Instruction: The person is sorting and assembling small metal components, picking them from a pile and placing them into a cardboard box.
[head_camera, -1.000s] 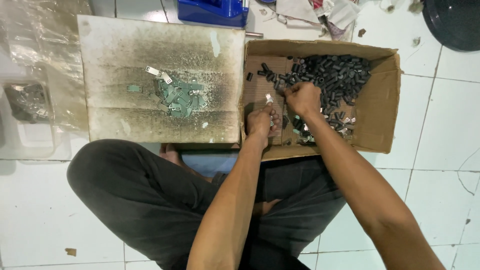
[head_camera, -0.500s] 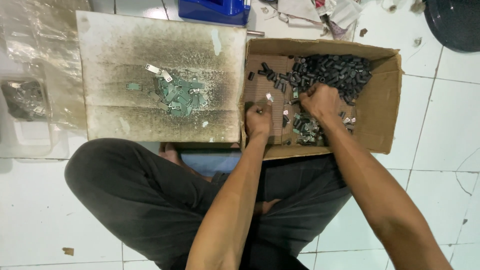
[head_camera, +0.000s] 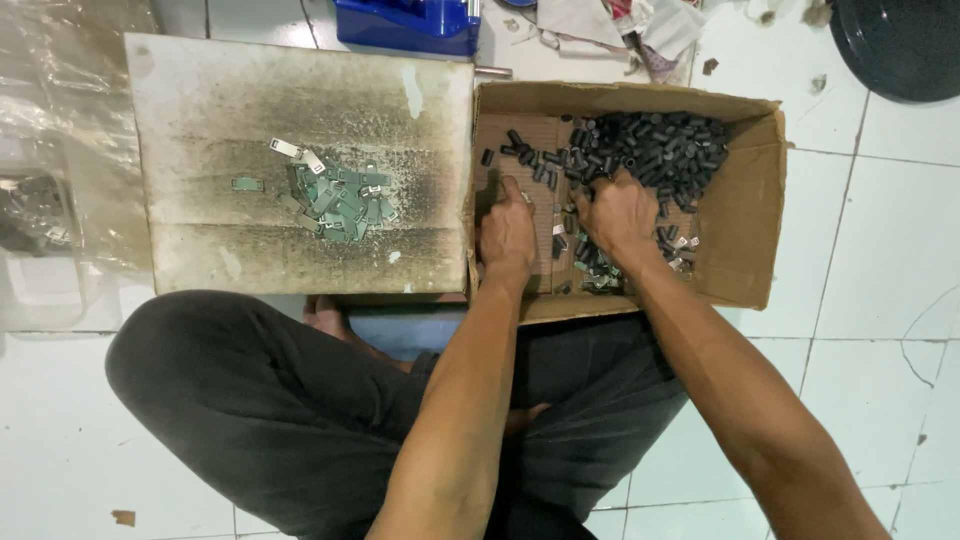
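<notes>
White floor tiles (head_camera: 880, 290) spread all round us as we sit cross-legged with a cardboard box (head_camera: 750, 200) and a stained board (head_camera: 200, 120) set side by side in front of our knees. Both hands are down inside the box. Our left hand (head_camera: 507, 232) rests knuckles-up on the bare cardboard floor near the box's left wall, fingers curled; we cannot tell whether it pinches anything. Our right hand (head_camera: 617, 212) is cupped and dug into the near edge of the heap of small black cylinders (head_camera: 655, 145), fingers bent among them, so it looks to be gathering a few, though what it holds is hidden.

We judge the picking goes best with shallow scoops from the loose scatter at the heap's left fringe, where pieces lie singly, rather than from deep in the pile. Small metal clips (head_camera: 672, 255) lie mixed in near the wrist and want sorting out.

For room, the box walls hem both wrists closely, and the shared wall touches the board. On the board the pile of greenish metal plates (head_camera: 340, 200) sits mid-surface, with bare space around it. Beyond lie a blue tray (head_camera: 410, 22) and a dark round tub (head_camera: 900, 45), well apart.
</notes>
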